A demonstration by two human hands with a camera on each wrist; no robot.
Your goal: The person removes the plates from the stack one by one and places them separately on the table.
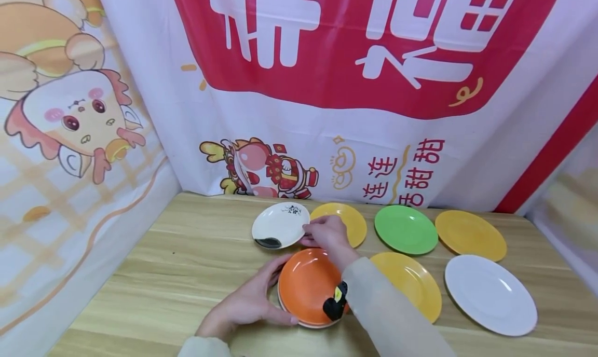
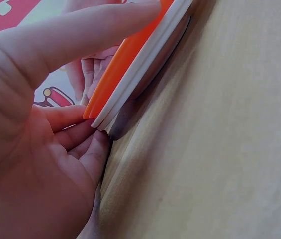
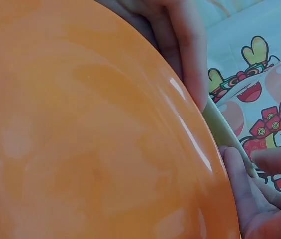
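A stack of plates with an orange plate [image 1: 306,287] on top sits at the front middle of the table. Pale rims of white plates [image 2: 125,88] show beneath the orange in the left wrist view. My left hand [image 1: 254,299] grips the stack from the left, thumb over the near rim and fingers along the far side. Beyond the stack, my right hand [image 1: 329,236] pinches the right rim of a white plate [image 1: 279,223] with a dark floral print and a dark patch. The right wrist view shows that rim edge-on between thumb and fingers.
Right of the stack lie a yellow plate [image 1: 413,287] and a white plate [image 1: 490,294]. Along the back are another yellow plate [image 1: 353,226], a green plate [image 1: 405,230] and a third yellow plate [image 1: 471,235]. Printed cloth [image 1: 289,108] hangs behind the wooden table [image 1: 187,253].
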